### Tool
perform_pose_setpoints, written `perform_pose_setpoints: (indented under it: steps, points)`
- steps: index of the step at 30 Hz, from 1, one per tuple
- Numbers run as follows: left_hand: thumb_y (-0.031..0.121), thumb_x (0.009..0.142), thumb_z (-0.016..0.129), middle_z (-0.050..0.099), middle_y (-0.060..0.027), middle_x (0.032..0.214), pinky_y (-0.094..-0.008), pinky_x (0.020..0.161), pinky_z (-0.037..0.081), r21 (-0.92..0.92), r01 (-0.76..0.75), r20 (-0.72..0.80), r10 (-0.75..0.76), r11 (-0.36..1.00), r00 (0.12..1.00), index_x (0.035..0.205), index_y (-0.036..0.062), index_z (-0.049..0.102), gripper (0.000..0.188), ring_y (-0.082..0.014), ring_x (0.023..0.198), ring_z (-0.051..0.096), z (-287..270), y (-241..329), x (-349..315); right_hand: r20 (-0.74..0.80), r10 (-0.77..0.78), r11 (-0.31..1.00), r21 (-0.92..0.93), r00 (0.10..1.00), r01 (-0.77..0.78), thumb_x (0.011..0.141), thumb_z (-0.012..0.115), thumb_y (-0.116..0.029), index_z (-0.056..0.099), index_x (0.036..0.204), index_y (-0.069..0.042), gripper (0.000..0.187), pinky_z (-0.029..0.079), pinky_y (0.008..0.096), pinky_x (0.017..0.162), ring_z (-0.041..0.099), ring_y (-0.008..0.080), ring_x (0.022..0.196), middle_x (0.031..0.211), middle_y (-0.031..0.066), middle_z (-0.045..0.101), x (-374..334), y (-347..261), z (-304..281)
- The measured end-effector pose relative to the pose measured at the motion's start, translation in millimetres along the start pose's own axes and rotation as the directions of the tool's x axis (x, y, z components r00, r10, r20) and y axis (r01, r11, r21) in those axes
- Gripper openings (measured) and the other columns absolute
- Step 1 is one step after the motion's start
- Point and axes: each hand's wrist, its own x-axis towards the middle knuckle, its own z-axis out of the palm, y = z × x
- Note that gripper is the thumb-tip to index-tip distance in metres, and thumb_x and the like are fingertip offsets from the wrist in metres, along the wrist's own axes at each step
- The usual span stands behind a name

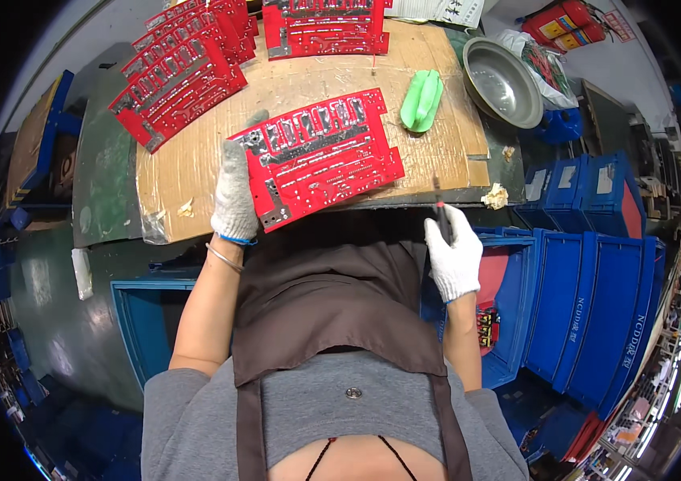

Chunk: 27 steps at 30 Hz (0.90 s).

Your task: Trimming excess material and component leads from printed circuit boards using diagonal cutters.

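Note:
My left hand, in a whitish knit glove, grips a red circuit board by its left edge. The board is tilted toward me over the table's front edge, its soldered side with dark patches and silver joints facing up. In my gloved right hand is a slim black-handled tool with a red band and a thin tip pointing away from me. Its exact kind is too small to tell. The tool is apart from the board, just off its lower right. Beyond the board lies a bright green object, perhaps a folded cloth or sponge.
More red boards overlap at the back left, and another board lies at the back middle. Cardboard covers the tabletop. A metal bowl sits at the right rear. Blue crates stand at my right, and a blue bin at my left.

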Motion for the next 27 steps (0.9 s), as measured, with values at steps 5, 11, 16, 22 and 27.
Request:
perform_pose_setpoints:
  steps: [5,11,16,22,27]
  points:
    - [0.065,0.103,0.041,0.053,-0.0161,0.149,-0.0423,0.111,0.05,-0.019,-0.018,0.016,0.018,1.0,1.0,0.157,0.0032,0.036,0.082,-0.0249,0.131,0.057,-2,-1,0,-0.112,-0.268,0.952,-0.183,0.957,0.245,0.088,0.079,-0.02,0.064,0.129,-0.001,0.048,0.054,0.0348,0.09,0.07,0.0259,0.1,0.116,0.0167,0.071,-1,11,2]
    - [0.066,0.102,0.042,0.055,-0.0165,0.147,-0.0436,0.109,0.051,-0.032,-0.023,0.027,0.024,0.999,0.999,0.157,0.0032,0.037,0.083,-0.0259,0.13,0.059,-2,-3,-2,-0.032,-0.412,0.867,-0.32,0.911,0.381,0.081,0.084,-0.024,0.061,0.136,-0.006,0.062,0.054,0.0399,0.085,0.067,0.0313,0.095,0.11,0.015,0.068,-1,-28,9]
    - [0.066,0.102,0.043,0.056,-0.0165,0.145,-0.0439,0.109,0.052,-0.045,-0.025,0.036,0.027,0.999,0.999,0.156,0.0037,0.038,0.083,-0.0256,0.129,0.059,-4,-5,-3,0.013,-0.489,0.679,-0.622,0.872,0.39,0.081,0.081,-0.035,0.061,0.139,-0.015,0.064,0.049,0.0454,0.087,0.061,0.0337,0.101,0.11,0.014,0.063,11,-48,16]
    - [0.069,0.098,0.049,0.051,-0.0207,0.149,-0.0484,0.109,0.052,-0.056,-0.012,0.051,0.015,0.998,0.999,0.158,0.0028,0.031,0.092,-0.0316,0.134,0.056,-7,-6,0,0.017,-0.48,0.618,-0.703,0.877,0.352,0.083,0.078,-0.038,0.058,0.144,-0.021,0.066,0.043,0.0478,0.088,0.057,0.034,0.105,0.116,0.0139,0.059,15,-49,27]
    - [0.069,0.097,0.049,0.05,-0.0207,0.15,-0.048,0.109,0.052,-0.044,-0.01,0.053,0.012,0.999,0.999,0.158,0.0028,0.031,0.092,-0.0312,0.134,0.056,-8,-6,0,-0.057,-0.541,0.618,-0.704,0.839,0.351,0.083,0.077,-0.036,0.058,0.144,-0.022,0.066,0.042,0.0499,0.089,0.056,0.0336,0.105,0.114,0.0118,0.057,15,-41,31]
